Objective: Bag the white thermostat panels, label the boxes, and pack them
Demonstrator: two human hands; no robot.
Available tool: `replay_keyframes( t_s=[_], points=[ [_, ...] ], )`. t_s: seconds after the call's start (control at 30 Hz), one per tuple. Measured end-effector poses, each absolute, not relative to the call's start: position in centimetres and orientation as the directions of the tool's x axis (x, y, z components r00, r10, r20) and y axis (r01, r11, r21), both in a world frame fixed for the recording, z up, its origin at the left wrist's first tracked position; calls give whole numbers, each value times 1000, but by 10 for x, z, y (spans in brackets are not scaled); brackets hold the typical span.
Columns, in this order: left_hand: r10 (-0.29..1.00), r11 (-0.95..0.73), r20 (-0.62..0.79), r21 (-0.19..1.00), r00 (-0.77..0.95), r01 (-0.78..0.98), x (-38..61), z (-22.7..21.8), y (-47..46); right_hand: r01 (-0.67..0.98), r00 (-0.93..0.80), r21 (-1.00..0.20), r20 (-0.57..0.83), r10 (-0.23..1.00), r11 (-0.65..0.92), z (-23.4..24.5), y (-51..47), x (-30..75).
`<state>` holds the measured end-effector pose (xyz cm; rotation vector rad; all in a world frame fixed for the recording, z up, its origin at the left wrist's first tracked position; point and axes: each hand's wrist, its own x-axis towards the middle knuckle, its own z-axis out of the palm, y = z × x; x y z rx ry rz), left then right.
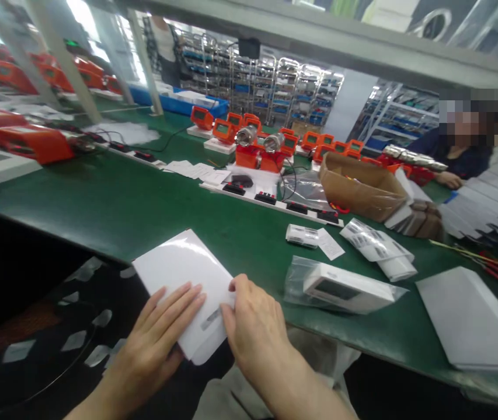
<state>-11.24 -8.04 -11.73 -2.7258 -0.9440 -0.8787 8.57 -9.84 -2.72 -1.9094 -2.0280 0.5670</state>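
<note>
A white cardboard box (pixel 187 262) lies tilted over the table's front edge. My left hand (pixel 161 332) spreads its fingers along the box's upper face, its thumb at the near edge, and holds it there. At the right side, my right hand (pixel 253 318) grips the box edge between thumb and bent fingers. A small grey mark or slot shows on the box beside the right thumb. Right of my hands, a white boxed device with a dark window (pixel 336 289) lies in a clear plastic bag.
A roll of labels (pixel 302 235), a printed slip (pixel 330 244) and plastic-wrapped sheets (pixel 378 248) lie on the green table (pixel 112 198). Another white box (pixel 472 321) is at right. Orange devices (pixel 260 157), a power strip (pixel 270 201) and a brown carton (pixel 358 186) stand behind. A co-worker (pixel 459 140) sits at far right.
</note>
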Motion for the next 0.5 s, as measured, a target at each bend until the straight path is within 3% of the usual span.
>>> replay_keyframes(
  t_s=[0.13,0.33,0.5],
  points=[
    [489,-813,584,37,647,581,-116,-124,-74,885,-71,-455,70,995,96,-30,-107,104],
    [503,-805,622,84,600,588,-108,-121,-73,830,-56,-467,475,878,305,-14,-137,176],
    [467,-802,641,16,609,598,-108,-122,-68,939,65,-294,663,746,180,5,-154,257]
  ],
)
